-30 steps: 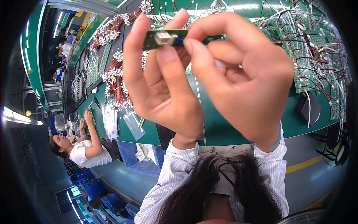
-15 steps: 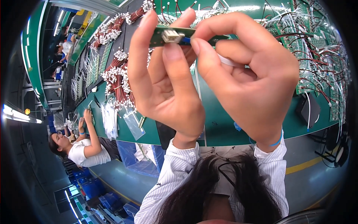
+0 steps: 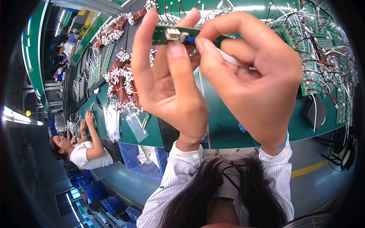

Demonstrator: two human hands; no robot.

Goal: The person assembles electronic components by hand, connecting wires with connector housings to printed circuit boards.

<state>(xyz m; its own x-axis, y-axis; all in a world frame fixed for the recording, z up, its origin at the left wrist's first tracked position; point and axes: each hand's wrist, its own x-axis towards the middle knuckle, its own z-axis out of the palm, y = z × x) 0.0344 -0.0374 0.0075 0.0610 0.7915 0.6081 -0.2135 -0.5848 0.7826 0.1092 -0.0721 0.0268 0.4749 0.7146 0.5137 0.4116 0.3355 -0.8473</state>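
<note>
Raised over the bench, my left hand [image 3: 173, 87] grips a narrow green circuit board [image 3: 160, 35] between thumb and fingers. A white connector [image 3: 173, 34] stands on the board just above my left thumb tip. My right hand [image 3: 254, 72] pinches a white flat cable [image 3: 230, 58] near its blue end [image 3: 191, 39]. That blue end meets the board beside the connector; whether it sits inside a socket I cannot tell. The rest of the cable runs back under my right fingers, which hide part of it.
Bundles of brown wires with white plugs [image 3: 121, 81] lie on the green table [image 3: 228, 136] at left. Wired circuit boards [image 3: 311, 76] crowd the right, near a black box [image 3: 316, 113]. Clear bags [image 3: 137, 127] lie near the left edge, where a co-worker [image 3: 89, 152] works.
My hands have shifted very slightly and the board is tilted a little, showing more of its face. More of the white cable shows beneath my right fingers.
</note>
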